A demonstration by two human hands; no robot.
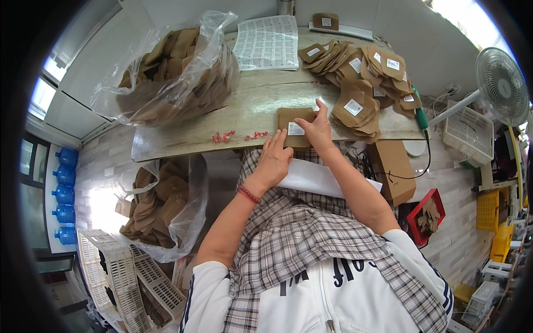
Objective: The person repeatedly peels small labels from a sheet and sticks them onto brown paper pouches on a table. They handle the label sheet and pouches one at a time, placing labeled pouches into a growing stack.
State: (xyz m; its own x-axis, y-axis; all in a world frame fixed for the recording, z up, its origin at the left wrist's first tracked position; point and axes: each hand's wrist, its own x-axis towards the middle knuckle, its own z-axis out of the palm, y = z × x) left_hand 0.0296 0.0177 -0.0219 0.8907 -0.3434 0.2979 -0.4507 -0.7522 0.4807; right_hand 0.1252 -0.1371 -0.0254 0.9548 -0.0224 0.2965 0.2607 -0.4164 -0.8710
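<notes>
A brown, rounded mesh-textured pad [287,116] lies at the front edge of the worktable, with a small white printed label [295,129] on it. My left hand [272,161] rests at the pad's lower left, its fingers stretched out and their tips touching the label's left edge. From the right, my right hand [316,129] lays its thumb on the label's upper right; the index finger points up, apart from the thumb. The right hand's other fingers are partly hidden. Across my lap lies a white sheet [319,178], below the table edge.
Labelled brown pads [355,108] are piled at the right. A clear bag [183,91] of pads stands on the table's left; another bag [161,205] sits below. Behind lies a label sheet [266,43]. Red scraps [223,136], a green-handled tool [421,117] and a fan [502,86] are nearby.
</notes>
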